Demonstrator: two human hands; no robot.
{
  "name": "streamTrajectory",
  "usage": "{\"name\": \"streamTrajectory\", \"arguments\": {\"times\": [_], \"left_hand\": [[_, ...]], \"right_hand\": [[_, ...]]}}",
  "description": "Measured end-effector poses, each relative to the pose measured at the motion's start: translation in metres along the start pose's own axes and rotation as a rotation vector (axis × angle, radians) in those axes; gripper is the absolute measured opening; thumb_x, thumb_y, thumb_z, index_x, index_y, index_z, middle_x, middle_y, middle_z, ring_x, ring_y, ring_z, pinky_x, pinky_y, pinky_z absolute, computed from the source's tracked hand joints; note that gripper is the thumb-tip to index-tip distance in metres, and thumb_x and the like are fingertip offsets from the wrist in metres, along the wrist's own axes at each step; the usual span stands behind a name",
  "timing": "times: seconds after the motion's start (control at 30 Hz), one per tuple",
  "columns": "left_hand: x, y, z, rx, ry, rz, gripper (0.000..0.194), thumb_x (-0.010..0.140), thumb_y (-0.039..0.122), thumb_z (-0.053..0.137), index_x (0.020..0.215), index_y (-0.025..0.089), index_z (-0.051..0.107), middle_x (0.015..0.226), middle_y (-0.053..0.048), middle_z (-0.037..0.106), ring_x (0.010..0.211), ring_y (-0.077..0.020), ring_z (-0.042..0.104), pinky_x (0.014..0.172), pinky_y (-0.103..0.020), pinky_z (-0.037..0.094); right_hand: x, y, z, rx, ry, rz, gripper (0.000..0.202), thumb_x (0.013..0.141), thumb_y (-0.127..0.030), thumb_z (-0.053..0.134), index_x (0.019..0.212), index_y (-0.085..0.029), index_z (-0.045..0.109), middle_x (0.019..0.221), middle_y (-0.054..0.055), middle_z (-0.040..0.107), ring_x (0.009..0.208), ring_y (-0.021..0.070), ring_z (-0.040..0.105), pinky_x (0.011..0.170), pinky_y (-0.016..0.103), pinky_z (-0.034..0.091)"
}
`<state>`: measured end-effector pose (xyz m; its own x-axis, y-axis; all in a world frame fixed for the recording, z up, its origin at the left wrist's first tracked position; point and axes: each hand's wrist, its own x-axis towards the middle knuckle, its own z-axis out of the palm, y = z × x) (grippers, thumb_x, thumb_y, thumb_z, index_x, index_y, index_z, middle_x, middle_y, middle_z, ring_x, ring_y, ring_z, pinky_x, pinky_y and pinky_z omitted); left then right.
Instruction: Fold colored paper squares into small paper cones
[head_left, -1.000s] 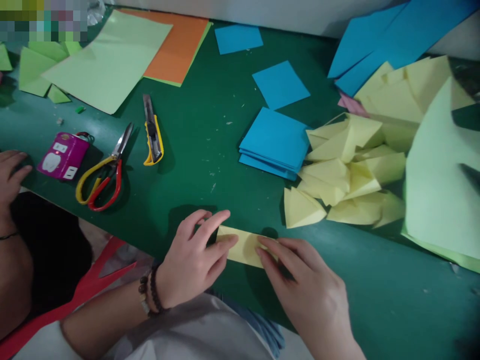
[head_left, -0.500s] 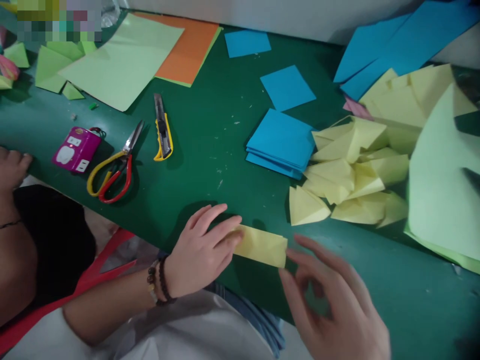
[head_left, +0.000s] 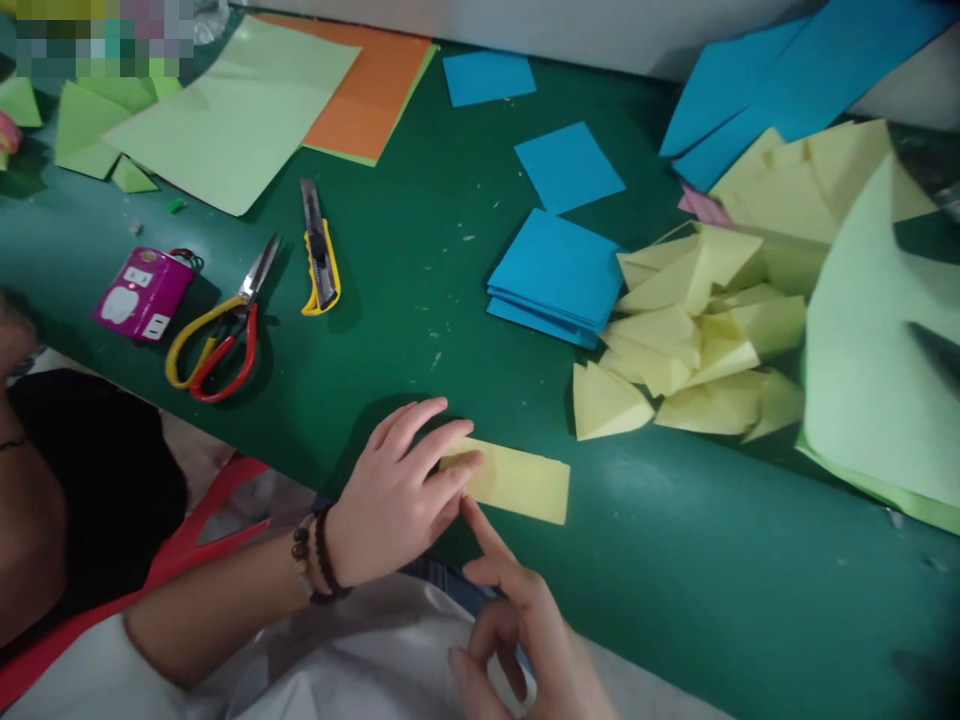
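Observation:
A folded strip of yellow paper (head_left: 525, 484) lies flat near the table's front edge. My left hand (head_left: 409, 490) rests on its left end with fingers spread, pressing it against the table. Below the strip is my right hand (head_left: 525, 620), its index finger stretched out to the strip's lower edge beside the left fingers. The other right fingers are loosely bent with the thumb apart, and nothing shows between them. What lies under the left fingers is hidden.
Folded yellow paper pieces (head_left: 690, 330) and stacked blue squares (head_left: 555, 270) lie beyond my hands. Scissors (head_left: 225, 335), a box cutter (head_left: 321, 255) and a purple socket block (head_left: 142, 295) are to the left. Light green sheets (head_left: 870, 350) stand at right. Another person's arm (head_left: 26, 530) is at left.
My right hand has moved left and down from the strip's right end to its lower edge near the left hand. The left hand still rests on the strip. The view has shifted slightly.

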<state>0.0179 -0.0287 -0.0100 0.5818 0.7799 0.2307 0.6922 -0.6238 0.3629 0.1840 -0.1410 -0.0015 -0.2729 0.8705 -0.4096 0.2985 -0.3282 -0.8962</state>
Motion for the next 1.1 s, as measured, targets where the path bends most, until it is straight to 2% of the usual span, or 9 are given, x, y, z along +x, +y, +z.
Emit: {"name": "streamTrajectory", "arguments": {"times": [0.13, 0.33, 0.53, 0.67, 0.8, 0.87, 0.93, 1.03, 1.1], "left_hand": [[0.000, 0.000, 0.000, -0.006, 0.009, -0.006, 0.024, 0.088, 0.017, 0.055, 0.109, 0.018, 0.068, 0.127, -0.008, 0.061, 0.130, -0.0302, 0.042, 0.105, -0.049, 0.043], [0.002, 0.001, -0.004, -0.009, -0.009, -0.012, 0.023, 0.089, 0.018, 0.055, 0.107, 0.018, 0.069, 0.126, -0.008, 0.061, 0.129, -0.0310, 0.043, 0.102, -0.050, 0.045], [0.000, 0.001, -0.004, -0.012, -0.033, -0.026, 0.024, 0.088, 0.018, 0.057, 0.109, 0.019, 0.068, 0.128, -0.008, 0.060, 0.131, -0.0311, 0.042, 0.103, -0.050, 0.044], [0.001, 0.001, -0.003, -0.009, -0.030, -0.027, 0.023, 0.088, 0.016, 0.057, 0.108, 0.020, 0.068, 0.129, -0.008, 0.060, 0.131, -0.0318, 0.042, 0.102, -0.051, 0.045], [0.002, 0.001, -0.002, -0.019, -0.020, -0.025, 0.023, 0.088, 0.015, 0.056, 0.107, 0.020, 0.068, 0.128, -0.008, 0.060, 0.130, -0.0324, 0.042, 0.101, -0.052, 0.045], [0.002, 0.001, -0.003, -0.028, -0.023, -0.022, 0.024, 0.088, 0.014, 0.055, 0.107, 0.020, 0.068, 0.127, -0.009, 0.060, 0.130, -0.0326, 0.042, 0.101, -0.052, 0.045], [0.002, 0.001, -0.004, -0.032, -0.034, -0.017, 0.024, 0.089, 0.014, 0.053, 0.108, 0.019, 0.067, 0.127, -0.010, 0.059, 0.130, -0.0328, 0.041, 0.101, -0.053, 0.045], [0.004, 0.000, -0.010, -0.038, -0.085, 0.006, 0.027, 0.089, 0.014, 0.051, 0.111, 0.017, 0.066, 0.128, -0.012, 0.057, 0.132, -0.0332, 0.039, 0.103, -0.053, 0.044], [0.006, -0.003, -0.016, -0.044, -0.149, 0.033, 0.031, 0.088, 0.014, 0.052, 0.116, 0.016, 0.064, 0.130, -0.013, 0.055, 0.133, -0.0331, 0.038, 0.104, -0.052, 0.043]], "right_hand": [[0.000, -0.001, 0.004, 0.051, 0.002, 0.010, 0.036, 0.089, -0.031, 0.050, 0.122, -0.027, 0.037, 0.106, 0.011, 0.071, 0.045, 0.0084, 0.054, 0.038, 0.022, 0.038], [-0.001, -0.007, 0.007, -0.022, 0.155, -0.018, 0.034, 0.091, -0.034, 0.047, 0.124, -0.027, 0.041, 0.128, 0.015, 0.063, 0.042, 0.0066, 0.051, 0.033, 0.022, 0.039], [-0.001, -0.010, -0.004, 0.033, 0.259, 0.034, 0.025, 0.096, -0.032, 0.043, 0.119, -0.025, 0.045, 0.148, 0.021, 0.043, 0.043, 0.0038, 0.050, 0.034, 0.020, 0.042], [-0.006, -0.012, -0.014, 0.031, 0.411, 0.047, 0.021, 0.096, -0.036, 0.045, 0.113, -0.024, 0.049, 0.141, 0.020, 0.051, 0.039, 0.0042, 0.049, 0.039, 0.022, 0.048], [-0.018, -0.007, -0.037, -0.110, 0.524, 0.061, 0.020, 0.094, -0.033, 0.048, 0.112, -0.024, 0.051, 0.135, 0.018, 0.058, 0.038, 0.0053, 0.051, 0.036, 0.022, 0.046], [-0.018, -0.006, -0.050, -0.289, 0.525, -0.021, 0.021, 0.091, -0.030, 0.053, 0.111, -0.022, 0.054, 0.127, 0.016, 0.064, 0.039, 0.0057, 0.051, 0.035, 0.022, 0.044], [-0.009, -0.008, -0.056, -0.541, 0.597, -0.162, 0.017, 0.089, -0.024, 0.058, 0.106, -0.022, 0.059, 0.110, 0.011, 0.070, 0.050, 0.0088, 0.057, 0.043, 0.023, 0.047], [0.018, -0.016, -0.052, -0.834, 0.618, -0.431, 0.007, 0.088, -0.017, 0.059, 0.094, -0.020, 0.062, 0.085, 0.005, 0.070, 0.070, 0.0148, 0.064, 0.066, 0.028, 0.051], [0.038, -0.020, -0.043, -0.920, 0.579, -0.491, 0.007, 0.091, -0.018, 0.056, 0.088, -0.019, 0.062, 0.077, 0.004, 0.067, 0.068, 0.0156, 0.061, 0.064, 0.030, 0.047]]}}
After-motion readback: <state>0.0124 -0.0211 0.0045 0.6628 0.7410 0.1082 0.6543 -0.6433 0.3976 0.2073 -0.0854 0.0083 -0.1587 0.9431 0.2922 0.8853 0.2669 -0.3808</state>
